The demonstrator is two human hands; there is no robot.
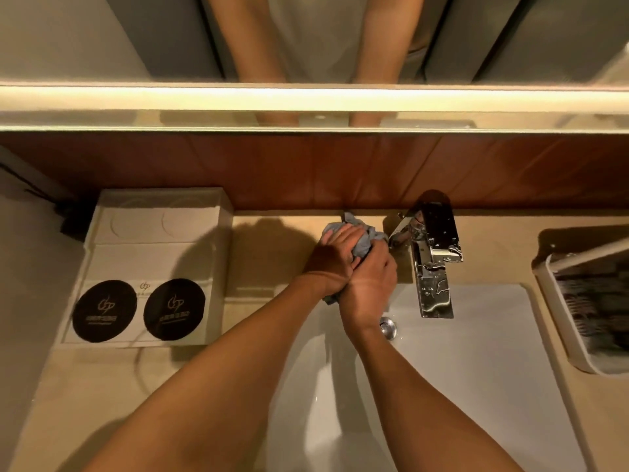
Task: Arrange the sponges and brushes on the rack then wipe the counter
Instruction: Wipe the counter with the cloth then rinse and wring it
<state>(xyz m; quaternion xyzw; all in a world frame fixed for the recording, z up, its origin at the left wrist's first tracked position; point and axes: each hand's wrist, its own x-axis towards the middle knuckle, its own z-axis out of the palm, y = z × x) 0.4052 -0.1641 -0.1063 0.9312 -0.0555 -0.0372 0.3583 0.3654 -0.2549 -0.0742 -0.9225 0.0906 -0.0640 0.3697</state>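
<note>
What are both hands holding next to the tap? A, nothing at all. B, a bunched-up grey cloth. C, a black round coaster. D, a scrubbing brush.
B: the left hand and the right hand are both wrapped round a crumpled grey cloth, just left of the tap.

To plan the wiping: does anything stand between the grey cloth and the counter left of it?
Nothing visible does. The left hand and right hand grip the cloth; the counter lies open leftward up to the white tray.
</note>
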